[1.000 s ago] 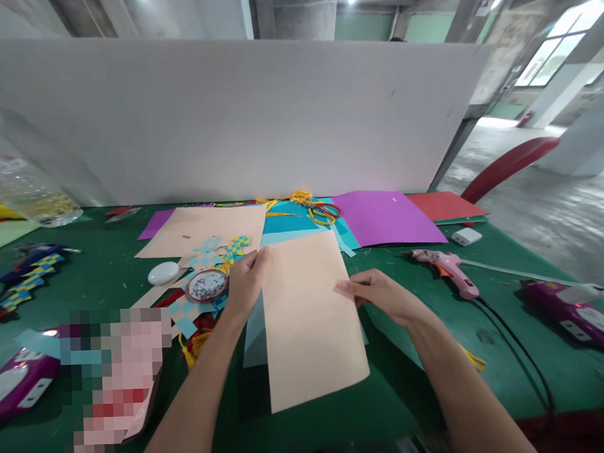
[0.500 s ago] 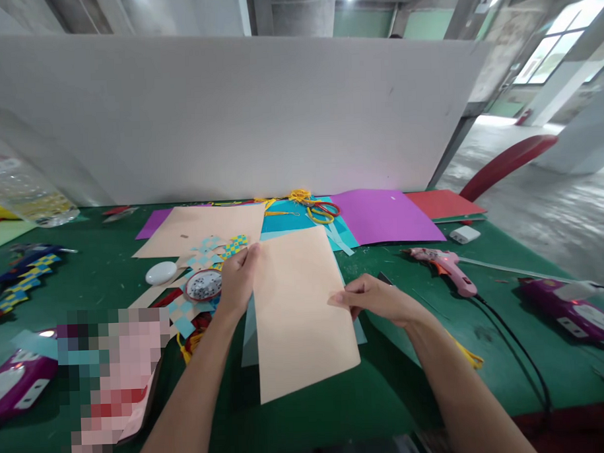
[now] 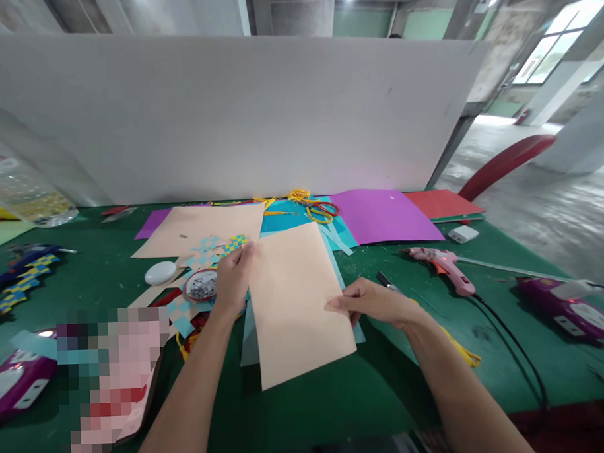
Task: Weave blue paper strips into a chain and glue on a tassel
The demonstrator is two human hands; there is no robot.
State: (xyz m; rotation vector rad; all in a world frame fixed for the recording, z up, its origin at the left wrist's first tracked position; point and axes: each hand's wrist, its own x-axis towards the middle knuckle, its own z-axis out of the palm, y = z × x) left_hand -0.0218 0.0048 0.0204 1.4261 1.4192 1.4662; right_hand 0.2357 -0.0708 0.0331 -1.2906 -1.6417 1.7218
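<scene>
A sheet of peach paper [image 3: 300, 312] is held up in front of me, tilted, over the table. My left hand [image 3: 234, 278] pinches its left edge near the upper corner. On the right edge, about halfway down, my right hand [image 3: 368, 300] grips the same sheet between thumb and fingers. Beneath it lies a pale blue sheet [image 3: 249, 340], mostly covered. Beside my left hand are a round tin of small beads [image 3: 202, 284] and blue-and-yellow checked woven paper pieces [image 3: 233, 243]. A dark-tipped pen or knife [image 3: 386, 281] lies just behind my right hand, partly hidden.
On the green table [image 3: 377, 395], a pink glue gun [image 3: 447, 268] with its cord lies right, near a purple device [image 3: 565, 306]. Scissors [image 3: 324, 211] and a purple sheet [image 3: 385, 217] lie at the back. A blurred pink object [image 3: 129, 371] is left. A white board [image 3: 229, 117] stands behind.
The peach sheet has shifted slightly left and its lower edge has risen a little. Both hands keep their hold on it. The dark-tipped tool behind my right hand shows more.
</scene>
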